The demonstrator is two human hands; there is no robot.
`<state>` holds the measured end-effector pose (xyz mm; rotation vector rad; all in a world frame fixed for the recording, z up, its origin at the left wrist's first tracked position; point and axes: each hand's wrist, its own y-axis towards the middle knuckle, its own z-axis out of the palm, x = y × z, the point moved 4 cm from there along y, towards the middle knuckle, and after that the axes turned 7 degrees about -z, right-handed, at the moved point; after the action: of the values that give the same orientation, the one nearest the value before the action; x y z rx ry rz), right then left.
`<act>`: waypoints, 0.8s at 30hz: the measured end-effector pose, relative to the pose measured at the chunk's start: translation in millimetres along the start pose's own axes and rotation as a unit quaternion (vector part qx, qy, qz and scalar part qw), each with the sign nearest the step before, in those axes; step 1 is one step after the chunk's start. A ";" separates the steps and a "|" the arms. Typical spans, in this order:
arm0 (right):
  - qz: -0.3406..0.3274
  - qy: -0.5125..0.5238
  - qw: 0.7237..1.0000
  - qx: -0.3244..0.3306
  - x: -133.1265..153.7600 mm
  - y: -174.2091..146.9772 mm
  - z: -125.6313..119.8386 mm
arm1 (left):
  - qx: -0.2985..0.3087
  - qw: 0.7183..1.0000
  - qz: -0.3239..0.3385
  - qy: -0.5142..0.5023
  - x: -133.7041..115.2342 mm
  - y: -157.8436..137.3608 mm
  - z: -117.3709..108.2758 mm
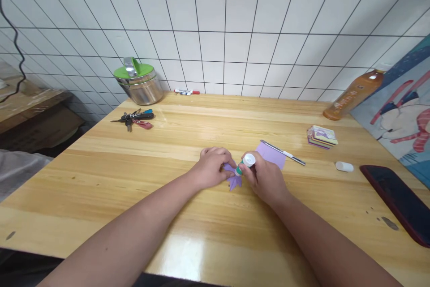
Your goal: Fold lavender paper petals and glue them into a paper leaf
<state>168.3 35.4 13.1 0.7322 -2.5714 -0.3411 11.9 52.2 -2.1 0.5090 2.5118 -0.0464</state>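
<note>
My left hand is closed on the edge of a folded purple paper, its pointed parts spread on the table. In my right hand is a green and white glue stick, tilted so that its lower end meets the paper. Fingers partly hide both the paper and the glue stick's body. Just beyond my right hand lies a flat purple paper sheet with a pen across it. A small white cap rests on its side farther right.
On the wooden table, keys and a green-lidded metal pot stand left. A marker lies by the tiled wall. Rightward are a stack of coloured paper, a tea bottle and a phone.
</note>
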 end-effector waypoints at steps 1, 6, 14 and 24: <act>-0.002 -0.007 1.000 0.010 0.8 0.3 1.1 | -0.001 1.000 0.000 0.000 -0.3 -0.1 -0.2; -0.017 -0.035 0.998 0.039 4.7 1.0 2.3 | -0.001 1.000 -0.004 0.003 -1.7 -0.8 -1.2; -0.038 -0.023 0.997 0.060 7.0 -1.4 -2.5 | -0.002 1.000 -0.001 0.001 -2.2 -1.4 -2.7; -0.089 -0.005 0.994 0.070 10.0 -3.2 -5.1 | 0.009 1.000 -0.014 0.003 -2.4 -1.2 -2.5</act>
<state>164.5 26.7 19.8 1.0176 -2.5643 -0.2200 12.0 50.6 1.2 0.4830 2.5266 -0.0779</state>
